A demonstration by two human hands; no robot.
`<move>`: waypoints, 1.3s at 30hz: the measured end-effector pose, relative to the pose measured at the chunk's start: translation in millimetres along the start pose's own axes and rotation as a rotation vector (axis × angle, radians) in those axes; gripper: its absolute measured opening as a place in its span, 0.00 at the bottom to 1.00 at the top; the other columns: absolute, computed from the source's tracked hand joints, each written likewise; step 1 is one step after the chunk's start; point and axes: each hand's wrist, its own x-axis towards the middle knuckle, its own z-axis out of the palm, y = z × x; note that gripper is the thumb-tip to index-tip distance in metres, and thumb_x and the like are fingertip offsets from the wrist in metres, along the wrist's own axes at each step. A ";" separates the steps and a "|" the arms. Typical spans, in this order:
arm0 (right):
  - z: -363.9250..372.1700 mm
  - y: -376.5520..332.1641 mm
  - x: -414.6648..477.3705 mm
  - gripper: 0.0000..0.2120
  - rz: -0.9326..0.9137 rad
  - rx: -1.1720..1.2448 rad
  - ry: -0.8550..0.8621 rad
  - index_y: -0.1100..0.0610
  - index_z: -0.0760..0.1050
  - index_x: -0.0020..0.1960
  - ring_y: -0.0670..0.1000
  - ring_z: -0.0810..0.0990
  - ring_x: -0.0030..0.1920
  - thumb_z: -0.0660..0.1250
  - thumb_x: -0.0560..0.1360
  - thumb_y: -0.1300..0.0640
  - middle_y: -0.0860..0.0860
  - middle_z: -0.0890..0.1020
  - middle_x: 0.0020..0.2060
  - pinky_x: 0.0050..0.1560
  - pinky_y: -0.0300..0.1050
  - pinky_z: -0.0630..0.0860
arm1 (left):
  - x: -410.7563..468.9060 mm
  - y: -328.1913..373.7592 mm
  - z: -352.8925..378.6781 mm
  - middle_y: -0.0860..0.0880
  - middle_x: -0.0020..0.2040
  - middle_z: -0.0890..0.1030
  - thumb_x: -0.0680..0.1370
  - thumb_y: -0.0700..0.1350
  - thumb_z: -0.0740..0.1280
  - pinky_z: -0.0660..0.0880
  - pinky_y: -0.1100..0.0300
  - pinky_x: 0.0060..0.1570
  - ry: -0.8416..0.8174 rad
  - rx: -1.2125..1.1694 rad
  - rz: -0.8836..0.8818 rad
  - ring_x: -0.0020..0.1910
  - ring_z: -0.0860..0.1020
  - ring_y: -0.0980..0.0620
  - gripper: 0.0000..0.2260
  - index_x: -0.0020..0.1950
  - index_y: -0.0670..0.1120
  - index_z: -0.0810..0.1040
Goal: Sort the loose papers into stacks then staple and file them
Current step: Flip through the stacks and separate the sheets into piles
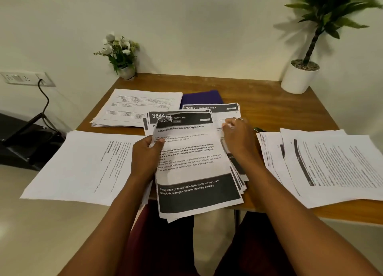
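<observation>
Holding a sheaf of white printed pages with black bands (196,168) out over the near edge of the brown wooden desk (269,93), the left hand (145,151) grips its left side, thumb on a top sheet whose corner is curled over. The right hand (238,139) has its fingers curled at the upper right edge, apparently pinching pages there. The lower sheets fan out to the right, so a loosened grip could let them slide to the lap or floor. Just beside the left forearm, a broad white paper stack (83,164) overhangs the desk corner, where a brush of the arm might tip it off. To the right lies a loosely fanned paper pile (335,164). Beyond the hands, the pile headed 3644 (153,118) and the pile headed 3667 (226,112) overlap, inviting mixed sorting. The 3667 pile also covers part of a purple folder (202,97).
</observation>
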 end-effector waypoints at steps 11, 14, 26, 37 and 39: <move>-7.3 10.4 21.0 0.18 0.103 0.053 0.009 0.58 0.77 0.67 0.53 0.79 0.62 0.72 0.78 0.59 0.54 0.80 0.64 0.45 0.30 0.70 | 1.7 -0.9 1.6 0.50 0.49 0.87 0.82 0.46 0.68 0.82 0.57 0.41 -0.001 -0.023 0.000 0.46 0.86 0.49 0.08 0.59 0.48 0.84; -9.1 9.2 22.6 0.17 0.118 0.111 0.018 0.57 0.78 0.64 0.52 0.82 0.57 0.74 0.77 0.59 0.53 0.83 0.59 0.38 0.29 0.69 | 2.8 -1.1 2.4 0.50 0.49 0.86 0.82 0.45 0.68 0.77 0.66 0.36 0.007 0.006 0.030 0.47 0.85 0.50 0.06 0.53 0.48 0.85; -14.4 -1.2 23.5 0.09 0.147 0.165 -0.111 0.56 0.81 0.50 0.40 0.77 0.38 0.77 0.74 0.54 0.48 0.82 0.43 0.34 0.35 0.69 | 2.8 -1.5 3.6 0.50 0.52 0.86 0.82 0.45 0.68 0.75 0.66 0.37 0.014 0.030 0.075 0.48 0.84 0.51 0.07 0.57 0.48 0.86; -76.1 -34.0 46.9 0.06 -0.060 0.692 0.313 0.56 0.70 0.55 0.41 0.83 0.44 0.64 0.83 0.55 0.48 0.82 0.49 0.42 0.36 0.80 | 9.5 -12.5 -0.3 0.50 0.60 0.83 0.76 0.22 0.61 0.80 0.62 0.42 -0.064 -0.025 0.124 0.58 0.82 0.50 0.30 0.44 0.59 0.84; -83.7 -41.0 53.7 0.04 -0.095 0.797 0.393 0.57 0.70 0.55 0.39 0.83 0.45 0.64 0.83 0.58 0.49 0.82 0.49 0.46 0.36 0.79 | 8.4 -12.5 0.6 0.50 0.59 0.83 0.76 0.23 0.63 0.79 0.65 0.40 -0.078 -0.011 0.149 0.56 0.82 0.50 0.27 0.44 0.58 0.84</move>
